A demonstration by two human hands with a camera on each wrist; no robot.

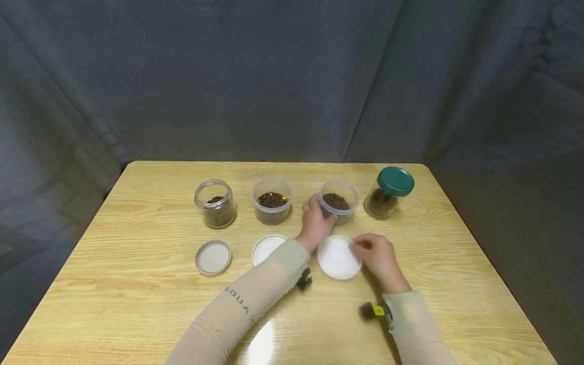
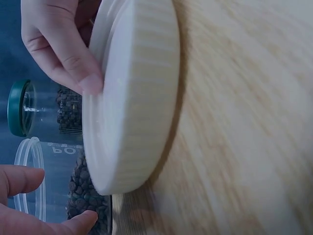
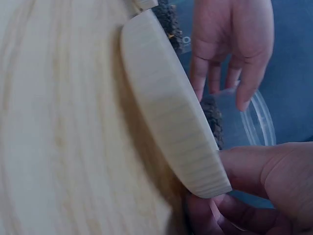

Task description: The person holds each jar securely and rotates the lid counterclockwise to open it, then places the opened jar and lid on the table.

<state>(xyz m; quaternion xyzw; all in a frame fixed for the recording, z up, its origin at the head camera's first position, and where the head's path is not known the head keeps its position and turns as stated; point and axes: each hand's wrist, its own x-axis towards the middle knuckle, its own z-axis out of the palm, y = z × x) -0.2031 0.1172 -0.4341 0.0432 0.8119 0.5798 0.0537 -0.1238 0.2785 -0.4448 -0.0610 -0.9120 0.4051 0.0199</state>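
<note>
My right hand pinches the right edge of a round white screw lid, thumb on its upper face and fingers under the rim. The lid tilts off the wood in both wrist views. My left hand is at the left side of a clear plastic tub of dark brown pellets. Its thumb and fingers are spread apart at the tub's wall and rim, not closed round it. The tub stands uncovered just behind the lid.
Left of that tub stand another open tub of pellets with yellow bits and an open glass jar. A second white lid, partly behind my left sleeve, and a smaller lid lie before them. A green-capped jar stands right.
</note>
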